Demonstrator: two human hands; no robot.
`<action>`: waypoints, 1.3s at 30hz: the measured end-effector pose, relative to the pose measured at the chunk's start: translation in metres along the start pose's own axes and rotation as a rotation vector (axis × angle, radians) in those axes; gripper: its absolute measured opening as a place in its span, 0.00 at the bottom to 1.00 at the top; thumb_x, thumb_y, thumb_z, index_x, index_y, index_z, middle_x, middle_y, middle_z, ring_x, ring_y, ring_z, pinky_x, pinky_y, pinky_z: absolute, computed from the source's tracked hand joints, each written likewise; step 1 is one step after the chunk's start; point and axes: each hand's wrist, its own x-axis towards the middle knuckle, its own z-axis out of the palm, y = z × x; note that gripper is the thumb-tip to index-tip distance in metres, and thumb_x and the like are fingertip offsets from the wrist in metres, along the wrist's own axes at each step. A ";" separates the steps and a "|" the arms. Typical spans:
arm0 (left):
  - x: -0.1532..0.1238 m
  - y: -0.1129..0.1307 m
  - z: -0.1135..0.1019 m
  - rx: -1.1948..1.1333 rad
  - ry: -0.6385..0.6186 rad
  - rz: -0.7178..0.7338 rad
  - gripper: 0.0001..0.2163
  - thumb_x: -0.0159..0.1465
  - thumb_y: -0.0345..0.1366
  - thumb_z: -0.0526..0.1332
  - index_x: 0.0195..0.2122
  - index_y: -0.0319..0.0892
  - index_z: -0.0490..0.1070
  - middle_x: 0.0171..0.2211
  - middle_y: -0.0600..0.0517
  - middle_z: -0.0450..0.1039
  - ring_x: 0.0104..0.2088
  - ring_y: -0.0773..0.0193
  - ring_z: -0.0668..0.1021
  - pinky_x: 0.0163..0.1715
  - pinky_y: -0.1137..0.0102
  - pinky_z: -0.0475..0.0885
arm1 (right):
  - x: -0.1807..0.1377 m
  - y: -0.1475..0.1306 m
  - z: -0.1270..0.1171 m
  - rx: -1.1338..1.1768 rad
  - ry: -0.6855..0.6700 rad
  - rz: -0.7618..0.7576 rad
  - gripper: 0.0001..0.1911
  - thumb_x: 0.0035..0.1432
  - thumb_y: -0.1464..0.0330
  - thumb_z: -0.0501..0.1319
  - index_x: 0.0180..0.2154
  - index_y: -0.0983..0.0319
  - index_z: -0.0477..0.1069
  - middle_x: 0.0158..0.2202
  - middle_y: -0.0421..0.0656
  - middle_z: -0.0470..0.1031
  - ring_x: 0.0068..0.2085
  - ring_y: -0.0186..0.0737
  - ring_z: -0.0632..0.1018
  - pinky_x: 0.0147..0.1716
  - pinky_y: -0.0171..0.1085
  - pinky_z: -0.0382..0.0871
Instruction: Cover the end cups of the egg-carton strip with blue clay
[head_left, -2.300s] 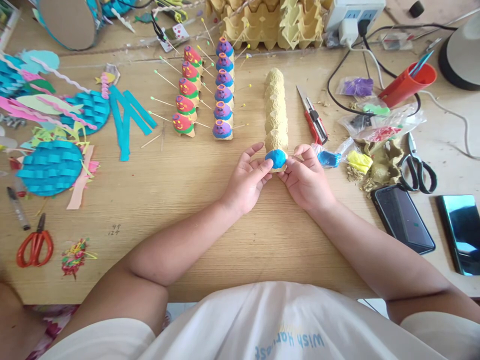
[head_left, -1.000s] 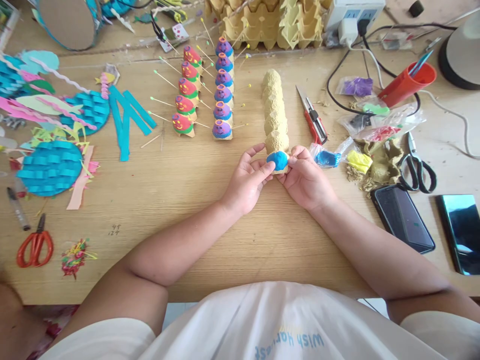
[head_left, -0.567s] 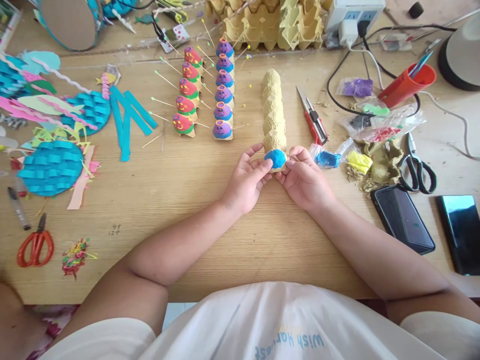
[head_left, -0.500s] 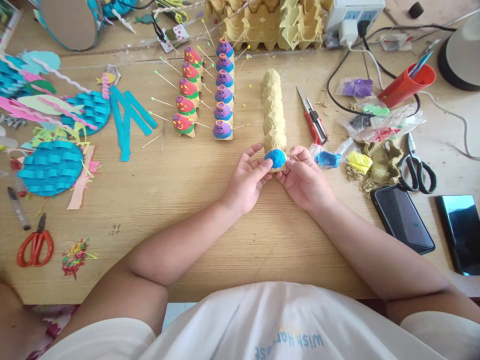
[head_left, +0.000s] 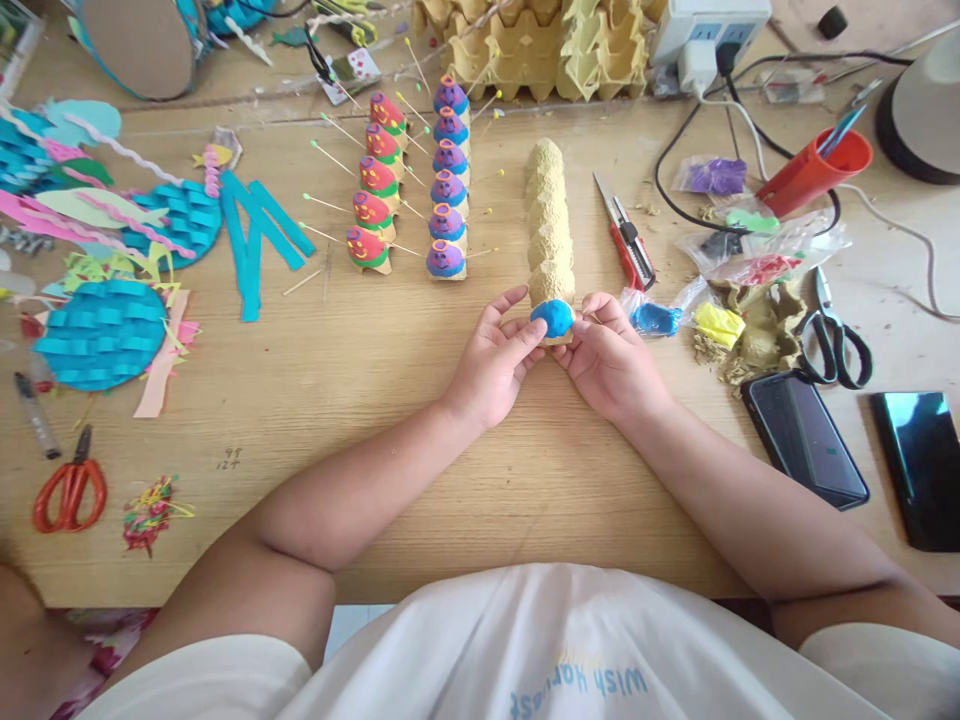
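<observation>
An egg carton strip (head_left: 550, 225), tan and bumpy, lies lengthwise in front of me. Blue clay (head_left: 551, 318) covers the top of its nearest cup. My left hand (head_left: 495, 360) grips that end from the left, thumb pressed on the clay's edge. From the right my right hand (head_left: 615, 360) holds the same cup, its thumb and fingers closed at the rim. The undersides of the fingers are partly hidden. Close by on the right lies a packet of blue clay (head_left: 656, 318).
Finished egg carton caterpillars, one red and green (head_left: 373, 208), one purple and blue (head_left: 448, 190), stand left with pins sticking out. A utility knife (head_left: 630, 245), yellow clay (head_left: 718, 325), black-handled scissors (head_left: 834, 345) and a phone (head_left: 806, 440) lie right. Woven blue paper (head_left: 101, 335) and red scissors (head_left: 71, 495) lie left.
Hardly anything differs. Both hands stay on the blue-covered cup, and the whole view has shifted very slightly.
</observation>
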 end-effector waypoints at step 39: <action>-0.002 -0.003 0.000 0.055 -0.093 0.043 0.35 0.52 0.41 0.90 0.56 0.50 0.74 0.32 0.62 0.82 0.36 0.68 0.85 0.44 0.71 0.75 | 0.000 -0.007 0.000 0.046 -0.051 0.136 0.32 0.54 0.62 0.84 0.50 0.47 0.66 0.42 0.27 0.87 0.40 0.34 0.85 0.41 0.35 0.83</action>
